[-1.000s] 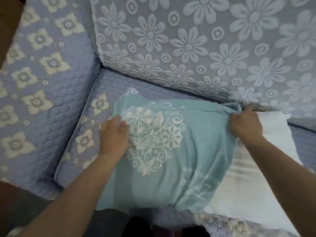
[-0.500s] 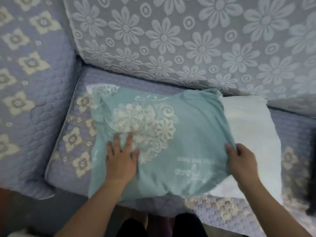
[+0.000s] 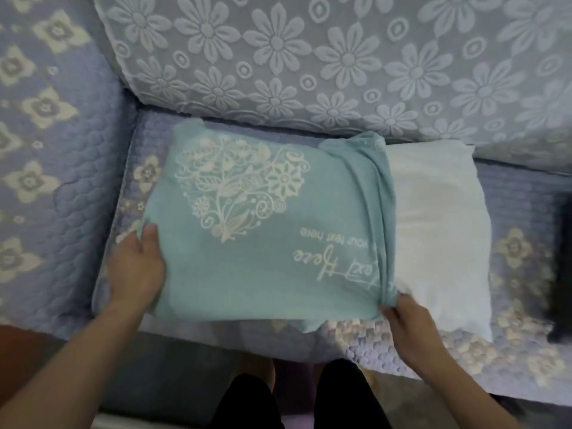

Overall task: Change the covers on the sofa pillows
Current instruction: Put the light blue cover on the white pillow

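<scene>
One pillow (image 3: 439, 230) lies on the sofa seat (image 3: 510, 193), partly inside one teal cover (image 3: 263, 243). Left hand (image 3: 136, 270) grips the cover's closed end, thumb on top. Right hand (image 3: 408, 323) pinches the bunched open edge beside the bare pillow. One floral backrest (image 3: 309, 57) stands behind the pillow.

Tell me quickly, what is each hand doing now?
Left hand: holds the left edge of the teal pillow cover, thumb on top.
Right hand: pinches the cover's bunched open edge, beside the white pillow.
</scene>
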